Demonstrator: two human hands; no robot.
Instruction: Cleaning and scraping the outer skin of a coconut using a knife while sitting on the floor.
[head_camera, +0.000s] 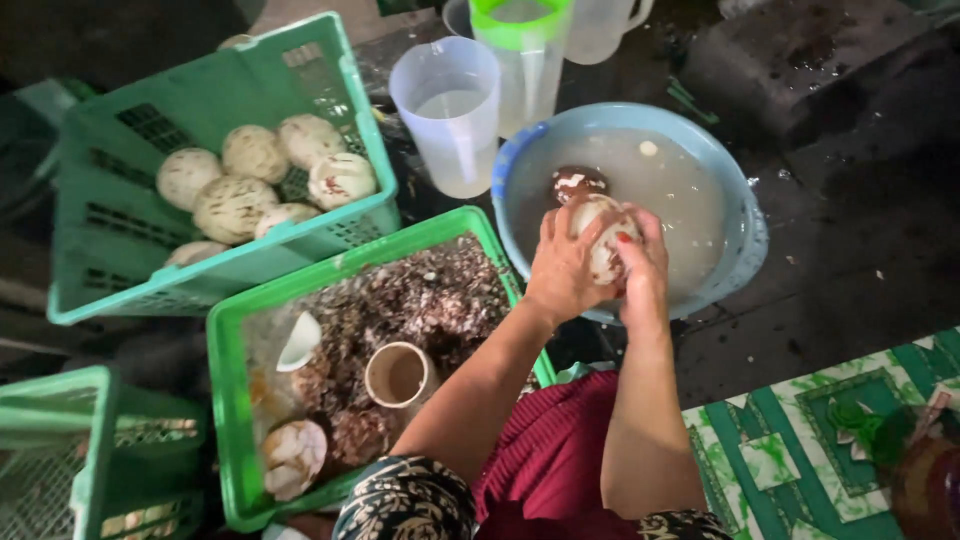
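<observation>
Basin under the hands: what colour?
Light blue basin, holding cloudy whitish water; the only view, the head camera, shows it clearly.

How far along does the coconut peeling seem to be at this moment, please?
Done: six peeled coconuts fill the teal crate; shavings fill the green crate. In hand: both hands, left hand and right hand, hold one coconut over the basin. Left: one brown piece floats there.

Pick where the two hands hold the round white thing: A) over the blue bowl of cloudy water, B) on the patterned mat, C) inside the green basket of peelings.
A: both the left hand and right hand clasp the round white thing above the blue bowl.
</observation>
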